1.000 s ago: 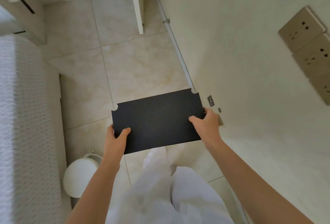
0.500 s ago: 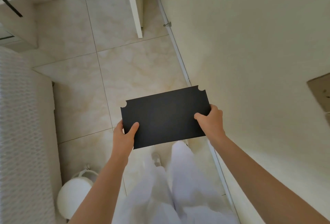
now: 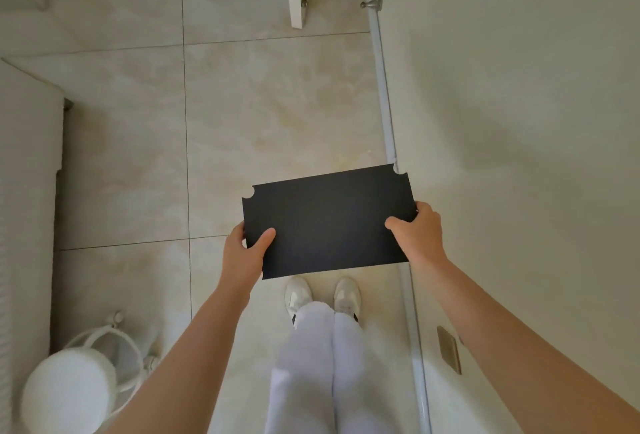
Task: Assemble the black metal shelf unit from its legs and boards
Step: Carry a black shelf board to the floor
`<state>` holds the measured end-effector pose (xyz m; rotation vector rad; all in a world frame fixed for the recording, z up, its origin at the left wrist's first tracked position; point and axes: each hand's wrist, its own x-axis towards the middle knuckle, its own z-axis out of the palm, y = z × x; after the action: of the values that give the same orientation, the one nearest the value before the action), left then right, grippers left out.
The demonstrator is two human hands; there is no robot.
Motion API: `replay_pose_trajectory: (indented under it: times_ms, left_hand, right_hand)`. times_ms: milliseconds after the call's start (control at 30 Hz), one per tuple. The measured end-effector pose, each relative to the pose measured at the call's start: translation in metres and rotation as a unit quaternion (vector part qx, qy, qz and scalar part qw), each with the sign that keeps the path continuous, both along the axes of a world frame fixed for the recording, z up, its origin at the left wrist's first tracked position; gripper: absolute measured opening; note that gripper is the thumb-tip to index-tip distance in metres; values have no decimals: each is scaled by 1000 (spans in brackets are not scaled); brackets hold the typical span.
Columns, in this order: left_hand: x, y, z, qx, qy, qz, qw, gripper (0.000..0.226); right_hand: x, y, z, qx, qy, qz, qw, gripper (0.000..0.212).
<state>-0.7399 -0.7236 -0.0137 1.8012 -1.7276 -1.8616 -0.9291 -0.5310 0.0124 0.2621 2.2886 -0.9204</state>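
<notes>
The board [image 3: 329,222] — black, with notched corners — hangs above the floor [image 3: 270,104], just beyond the shoes [image 3: 298,295] and near the right wall [image 3: 519,87]. A white stool [image 3: 69,385] at near left is cut off by the frame. The left hand [image 3: 242,253] grips the board's near-left corner and the right hand [image 3: 419,233] its right edge. On both, the fingers [image 3: 239,231] curl underneath — mostly hidden — with thumbs pressed on top.

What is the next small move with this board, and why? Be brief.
Probably lower the black board onto the floor tiles ahead of the shoes. The left hand and right hand each grip a short end, it hangs in the air, and no legs are in view for its notched corners.
</notes>
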Motion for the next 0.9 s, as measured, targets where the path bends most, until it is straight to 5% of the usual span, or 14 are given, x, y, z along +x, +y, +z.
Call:
replay_pose_trajectory:
  times_ms: [200, 500, 900]
  left_hand:
    - [-25, -16, -154, 18, -7, 5, 1000, 45]
    - [-46, -39, -370, 28, -35, -12, 999, 43]
    - [-74, -57, -482, 37, -33, -50, 997, 32]
  right_hand:
    - [-25, -19, -155, 7, -22, -12, 1000, 34]
    - [-43, -36, -375, 19, -43, 21, 999, 59]
    - [-72, -46, -486, 12, -31, 29, 999, 57]
